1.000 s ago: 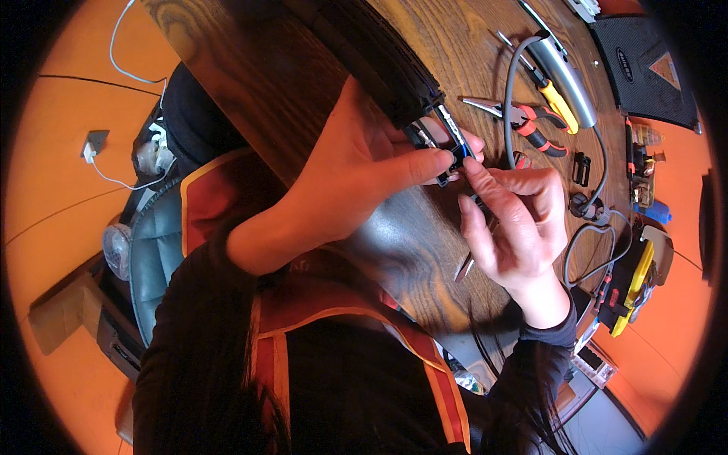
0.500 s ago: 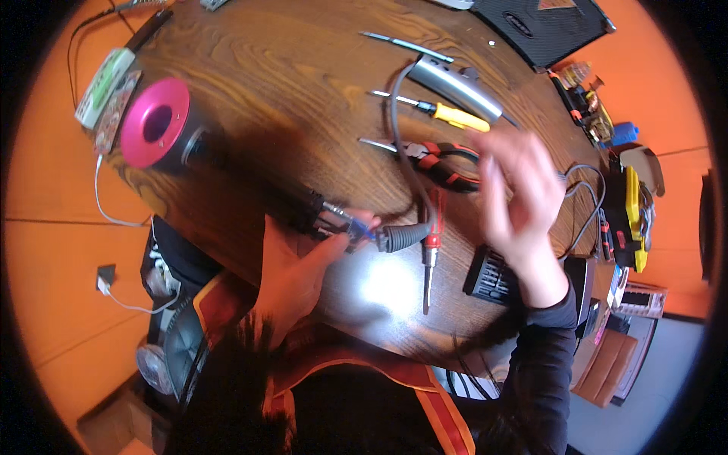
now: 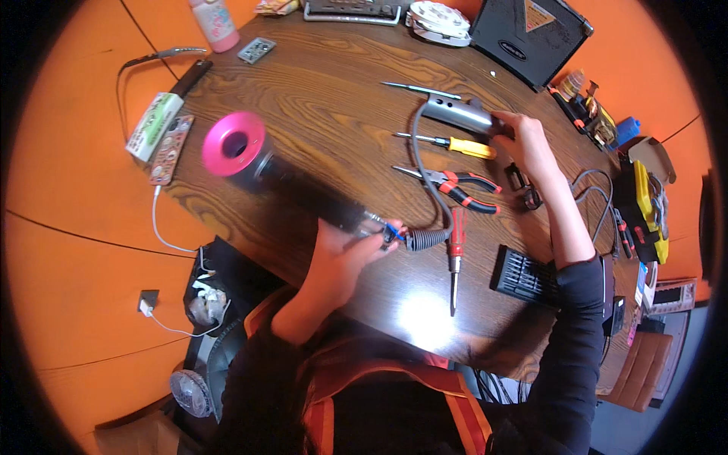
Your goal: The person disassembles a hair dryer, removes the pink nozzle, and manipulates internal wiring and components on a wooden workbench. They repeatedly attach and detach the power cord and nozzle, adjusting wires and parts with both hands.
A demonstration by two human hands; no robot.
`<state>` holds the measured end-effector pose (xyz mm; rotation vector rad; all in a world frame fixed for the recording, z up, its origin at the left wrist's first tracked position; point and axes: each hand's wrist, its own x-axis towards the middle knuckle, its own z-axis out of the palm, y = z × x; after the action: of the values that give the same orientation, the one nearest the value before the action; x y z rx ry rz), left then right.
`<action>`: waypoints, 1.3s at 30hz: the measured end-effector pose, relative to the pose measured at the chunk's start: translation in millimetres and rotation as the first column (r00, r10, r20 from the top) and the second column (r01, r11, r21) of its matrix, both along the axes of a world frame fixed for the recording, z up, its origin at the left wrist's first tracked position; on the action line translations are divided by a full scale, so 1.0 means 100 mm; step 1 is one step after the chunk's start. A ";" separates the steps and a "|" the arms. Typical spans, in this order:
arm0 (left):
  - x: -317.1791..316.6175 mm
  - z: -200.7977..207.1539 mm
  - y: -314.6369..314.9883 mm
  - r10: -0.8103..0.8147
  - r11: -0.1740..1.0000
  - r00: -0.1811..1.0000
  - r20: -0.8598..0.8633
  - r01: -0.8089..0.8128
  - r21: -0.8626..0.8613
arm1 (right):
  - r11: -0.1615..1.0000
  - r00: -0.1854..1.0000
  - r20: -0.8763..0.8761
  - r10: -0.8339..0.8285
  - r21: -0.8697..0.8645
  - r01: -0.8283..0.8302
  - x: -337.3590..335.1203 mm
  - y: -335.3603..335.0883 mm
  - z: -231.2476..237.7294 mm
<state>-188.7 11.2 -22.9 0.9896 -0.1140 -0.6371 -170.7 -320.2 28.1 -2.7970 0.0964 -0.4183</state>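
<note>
A dark hair dryer body with a pink ring end (image 3: 250,155) lies on the round wooden table (image 3: 326,83). My left hand (image 3: 345,250) grips its open lower end, where small wires (image 3: 390,231) stick out. A grey cable (image 3: 425,182) runs from there up to a silver handle shell (image 3: 459,114). My right hand (image 3: 523,140) reaches far across the table and closes on that silver shell. Between my hands lie a yellow-handled screwdriver (image 3: 455,144), red and black pliers (image 3: 455,182) and a red-handled screwdriver (image 3: 455,254).
A black bit holder (image 3: 527,277) lies near my right forearm. A black case (image 3: 531,34) stands at the far edge, a yellow and black tool (image 3: 644,205) at the right. A pink bottle (image 3: 214,23), a green and white box (image 3: 155,125) and cables sit at the left rim.
The view has swung from close over both hands to the whole table. My right hand left the wire end and reached out to the silver shell; my left hand stayed on the dryer body.
</note>
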 end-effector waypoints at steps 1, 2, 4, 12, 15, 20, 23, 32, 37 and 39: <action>0.08 0.02 0.03 -0.034 0.999 0.999 0.005 0.034 -0.037 | 0.999 1.000 0.006 -0.009 -0.035 0.009 0.00 0.00 0.03; 0.18 0.04 0.07 -0.067 0.998 0.997 0.029 0.067 -0.014 | 0.998 0.999 0.002 -0.045 -0.053 0.045 -0.02 0.00 0.06; 0.38 0.07 0.12 -0.129 0.992 0.986 0.106 0.129 0.003 | 0.999 0.996 0.092 0.003 -0.055 0.002 -0.06 -0.02 0.14; 1.14 0.06 0.20 -0.314 0.947 0.944 0.104 0.319 -0.035 | 0.997 0.972 0.233 -0.016 -0.069 0.033 -0.32 -0.07 0.32; 1.37 0.03 0.17 -0.357 0.933 0.929 0.094 0.360 -0.018 | 0.992 0.962 0.242 -0.127 0.036 0.122 -0.45 -0.03 0.37; 1.57 -0.04 0.09 -0.228 0.973 0.972 0.049 0.230 -0.036 | 0.908 0.936 0.242 -0.255 0.393 0.146 -0.77 0.11 0.53; 1.56 -0.07 0.06 -0.110 0.994 0.986 0.125 0.108 0.021 | 0.854 0.912 0.289 -0.292 0.507 0.112 -0.96 0.23 0.65; 1.48 -0.06 0.14 -0.054 0.921 0.950 0.307 -0.071 0.382 | 0.868 0.867 0.455 -0.205 0.493 -0.053 -1.47 0.59 0.90; 1.46 -0.10 0.19 -0.056 0.830 0.870 0.489 -0.232 0.507 | 0.849 0.890 0.443 -0.108 0.506 -0.148 -1.64 0.74 0.73; 1.33 0.01 0.21 -0.029 0.709 0.807 0.590 -0.400 0.581 | 0.845 0.892 0.444 -0.089 0.508 -0.168 -1.72 0.79 0.66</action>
<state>-56.0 31.8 -22.0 1.8918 -0.3056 -0.1377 -342.2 -241.1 94.2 -2.0836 0.0381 -0.8740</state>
